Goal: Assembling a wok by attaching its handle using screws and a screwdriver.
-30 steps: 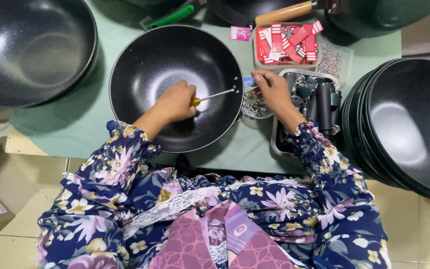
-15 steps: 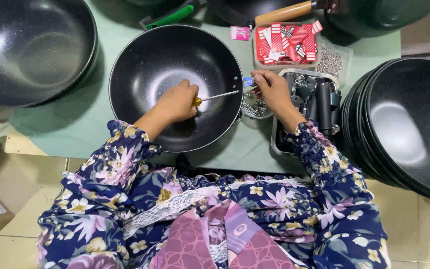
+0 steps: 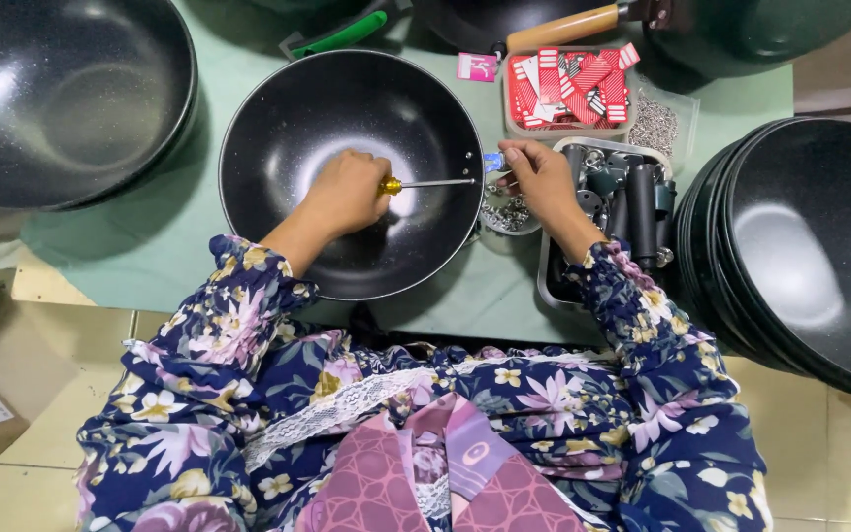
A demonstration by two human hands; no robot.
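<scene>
A black speckled wok lies on the pale green table in front of me. My left hand is inside the wok, closed around a screwdriver whose shaft points right at the wok's rim. My right hand is just outside that rim, fingers pinched on a small blue-and-silver part at the screwdriver's tip. A small dish of metal screws sits under my right hand.
A second wok lies at the far left, a stack of woks at the right. A tray of black handles, a box of red tags, a bag of small metal parts and a wooden-handled pan are behind.
</scene>
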